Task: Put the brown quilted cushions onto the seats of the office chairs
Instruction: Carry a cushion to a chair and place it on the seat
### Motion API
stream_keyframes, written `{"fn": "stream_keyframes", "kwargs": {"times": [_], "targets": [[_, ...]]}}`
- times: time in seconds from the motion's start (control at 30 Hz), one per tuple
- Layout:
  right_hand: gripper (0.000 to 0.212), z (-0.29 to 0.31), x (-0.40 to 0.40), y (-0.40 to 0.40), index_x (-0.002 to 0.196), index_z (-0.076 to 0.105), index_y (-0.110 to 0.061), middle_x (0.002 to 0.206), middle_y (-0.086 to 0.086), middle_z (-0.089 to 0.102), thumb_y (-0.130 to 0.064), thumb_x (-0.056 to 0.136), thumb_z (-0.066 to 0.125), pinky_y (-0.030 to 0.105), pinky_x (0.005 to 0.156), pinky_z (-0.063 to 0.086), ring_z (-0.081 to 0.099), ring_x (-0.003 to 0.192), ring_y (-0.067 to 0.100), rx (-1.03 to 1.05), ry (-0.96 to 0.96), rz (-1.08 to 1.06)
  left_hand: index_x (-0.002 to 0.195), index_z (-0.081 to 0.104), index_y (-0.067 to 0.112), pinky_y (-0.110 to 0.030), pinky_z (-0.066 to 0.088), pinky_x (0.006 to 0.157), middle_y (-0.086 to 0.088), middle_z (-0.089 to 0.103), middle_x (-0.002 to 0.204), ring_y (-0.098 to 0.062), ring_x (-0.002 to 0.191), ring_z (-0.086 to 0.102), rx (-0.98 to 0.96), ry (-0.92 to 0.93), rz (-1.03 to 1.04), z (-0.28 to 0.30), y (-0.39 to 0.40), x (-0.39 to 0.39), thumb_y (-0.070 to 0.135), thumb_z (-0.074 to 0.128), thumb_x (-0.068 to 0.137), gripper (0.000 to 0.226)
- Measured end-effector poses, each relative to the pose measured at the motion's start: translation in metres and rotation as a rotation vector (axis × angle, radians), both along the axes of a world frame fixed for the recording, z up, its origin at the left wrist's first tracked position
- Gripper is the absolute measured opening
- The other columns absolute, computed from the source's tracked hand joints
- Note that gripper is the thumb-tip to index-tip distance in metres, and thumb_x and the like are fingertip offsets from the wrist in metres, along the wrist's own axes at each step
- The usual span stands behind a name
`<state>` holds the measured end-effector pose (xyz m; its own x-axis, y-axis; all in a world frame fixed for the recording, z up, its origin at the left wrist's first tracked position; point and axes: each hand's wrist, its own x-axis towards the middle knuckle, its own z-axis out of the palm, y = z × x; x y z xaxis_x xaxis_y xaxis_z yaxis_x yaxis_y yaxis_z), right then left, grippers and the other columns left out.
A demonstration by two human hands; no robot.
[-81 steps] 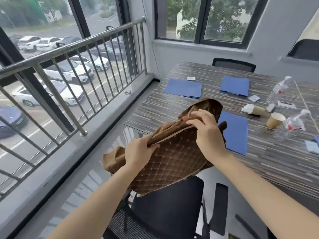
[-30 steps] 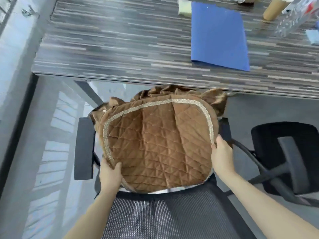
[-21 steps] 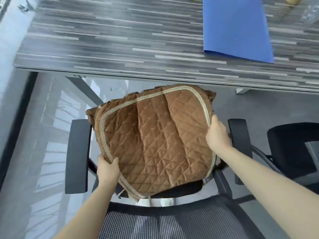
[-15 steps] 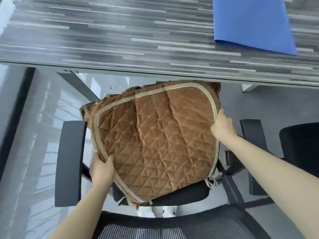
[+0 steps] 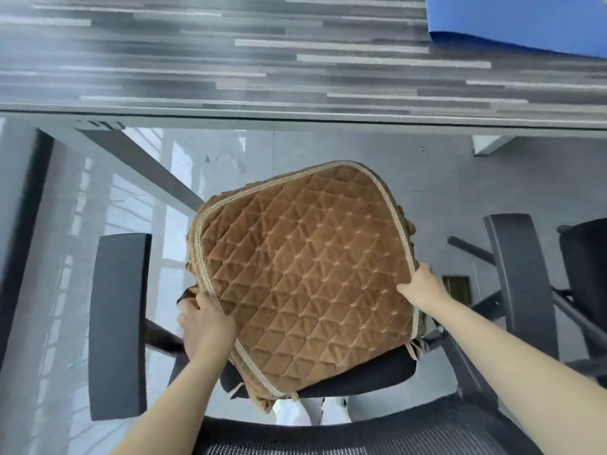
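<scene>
Landmark = seat (image 5: pixel 361 377), black, only its near edge and corners showing under the cushion. Far left of seat: left armrest (image 5: pixel 119 323), dark pad, well apart from cushion. Between armrest & seat: left hand (image 5: pixel 205 326), fingers curled round the cushion's left edge, thumb on top near the braid, other fingers tucked under, gripping it. On the seat: cushion (image 5: pixel 305 274), brown, diamond-quilted w/ tan braided trim, lying mostly flat but turned a bit off square to the seat, its far edge overhanging the seat toward the table (image 5: pixel 230 60); a thin tie hangs at the near right corner. Right of seat centre: right hand (image 5: pixel 423 284) pinching the cushion's right edge at the trim, fingers bent on it, thumb side hidden. Further right of seat: right armrest (image 5: pixel 515 284), clear of the cushion. Past it, a 2nd chair (image 5: pixel 588 267), cut off by frame edge. Beyond the seat, table w/ striped grey top; blue folder (image 5: pixel 525 24) on its right part. Nearest camera, below the seat: mesh backrest (image 5: pixel 345 438); white shoes (image 5: pixel 312 412) show in the gap btw it and the seat.
</scene>
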<state>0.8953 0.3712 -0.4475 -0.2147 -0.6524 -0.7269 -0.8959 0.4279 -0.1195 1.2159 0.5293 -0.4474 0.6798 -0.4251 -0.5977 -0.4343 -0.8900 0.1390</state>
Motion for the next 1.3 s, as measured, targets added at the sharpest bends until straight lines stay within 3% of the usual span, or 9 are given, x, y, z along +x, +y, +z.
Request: {"fn": "stream_keyframes", "kwargs": {"times": [0.13, 0.47, 0.57, 0.67, 0.77, 0.83, 0.93, 1.03, 1.3], "targets": [[0.070, -0.008, -0.004, 0.009, 0.137, 0.024, 0.007, 0.135, 0.024, 0.050, -0.025, 0.088, 0.065, 0.039, 0.096, 0.044, 0.050, 0.123, 0.038, 0.055, -0.043, -0.097, 0.132, 0.034, -0.004, -0.047, 0.042, 0.089, -0.025, 0.041, 0.137, -0.045, 0.120, 0.048, 0.002, 0.123, 0.150, -0.008, -0.002, -0.003, 0.028, 0.064, 0.090, 0.061], [0.072, 0.002, -0.007, 0.031, 0.129, 0.025, -0.011, 0.127, 0.025, 0.044, -0.043, 0.082, 0.069, 0.047, 0.088, 0.048, 0.055, 0.107, 0.040, -0.052, 0.010, -0.048, 0.132, 0.027, 0.000, -0.052, 0.039, 0.096, -0.027, 0.039, 0.139, -0.048, 0.122, 0.046, -0.076, 0.112, 0.304, -0.010, -0.006, -0.006, 0.022, 0.078, 0.079, 0.077], [0.070, 0.010, -0.010, 0.043, 0.133, 0.023, -0.013, 0.126, 0.024, 0.041, -0.049, 0.086, 0.061, 0.041, 0.074, 0.046, 0.057, 0.099, 0.041, -0.064, 0.053, 0.000, 0.125, 0.030, 0.005, -0.045, 0.039, 0.083, -0.022, 0.042, 0.131, -0.043, 0.111, 0.051, -0.191, 0.084, 0.203, 0.000, 0.006, -0.003, 0.023, 0.077, 0.079, 0.069], [0.070, 0.011, -0.010, 0.053, 0.132, 0.024, -0.011, 0.121, 0.024, 0.042, -0.056, 0.088, 0.054, 0.041, 0.069, 0.047, 0.059, 0.093, 0.043, -0.111, 0.162, 0.074, 0.132, 0.030, 0.002, -0.048, 0.039, 0.084, -0.022, 0.038, 0.133, -0.041, 0.117, 0.046, -0.255, 0.015, 0.054, 0.005, 0.018, -0.005, 0.024, 0.075, 0.082, 0.070], [0.073, 0.006, -0.006, 0.059, 0.139, 0.018, -0.010, 0.127, 0.023, 0.038, -0.051, 0.090, 0.054, 0.046, 0.075, 0.051, 0.054, 0.104, 0.044, -0.100, 0.258, 0.153, 0.142, 0.026, 0.003, -0.052, 0.039, 0.096, -0.026, 0.033, 0.136, -0.047, 0.118, 0.042, -0.113, -0.024, -0.086, -0.005, 0.024, -0.006, 0.018, 0.066, 0.087, 0.069], [0.078, 0.003, 0.003, 0.060, 0.147, 0.008, -0.008, 0.137, 0.022, 0.031, -0.031, 0.090, 0.058, 0.045, 0.083, 0.052, 0.045, 0.116, 0.043, -0.086, 0.311, 0.234, 0.150, 0.016, 0.007, -0.051, 0.037, 0.100, -0.025, 0.023, 0.147, -0.048, 0.124, 0.036, 0.004, -0.108, -0.239, -0.009, 0.022, -0.013, 0.011, 0.057, 0.085, 0.077], [0.075, 0.000, 0.024, 0.062, 0.149, 0.017, -0.003, 0.147, 0.020, 0.030, -0.018, 0.086, 0.057, 0.045, 0.095, 0.045, 0.038, 0.129, 0.041, -0.264, 0.296, 0.481, 0.155, 0.009, 0.015, -0.051, 0.022, 0.116, -0.017, 0.008, 0.161, -0.042, 0.144, 0.016, -0.047, -0.132, -0.518, -0.013, 0.008, -0.032, 0.021, 0.055, 0.085, 0.084], [0.071, -0.009, 0.042, 0.065, 0.148, 0.028, -0.003, 0.152, 0.020, 0.032, -0.027, 0.089, 0.058, 0.053, 0.108, 0.036, 0.031, 0.140, 0.039, -0.433, 0.161, 0.742, 0.157, 0.011, 0.026, -0.055, 0.004, 0.120, -0.008, 0.002, 0.165, -0.037, 0.150, 0.000, -0.149, -0.108, -0.726, -0.023, -0.008, -0.047, 0.037, 0.048, 0.092, 0.076], [0.069, -0.055, 0.050, 0.061, 0.154, 0.011, -0.027, 0.162, 0.003, 0.011, -0.055, 0.094, 0.030, 0.067, 0.111, 0.012, 0.010, 0.148, 0.034, -0.421, 0.107, 0.983, 0.156, 0.006, 0.039, -0.069, -0.002, 0.113, 0.003, 0.007, 0.165, -0.025, 0.152, 0.003, -0.189, -0.237, -0.931, -0.067, -0.017, -0.039, 0.069, 0.023, 0.092, 0.073]]}}
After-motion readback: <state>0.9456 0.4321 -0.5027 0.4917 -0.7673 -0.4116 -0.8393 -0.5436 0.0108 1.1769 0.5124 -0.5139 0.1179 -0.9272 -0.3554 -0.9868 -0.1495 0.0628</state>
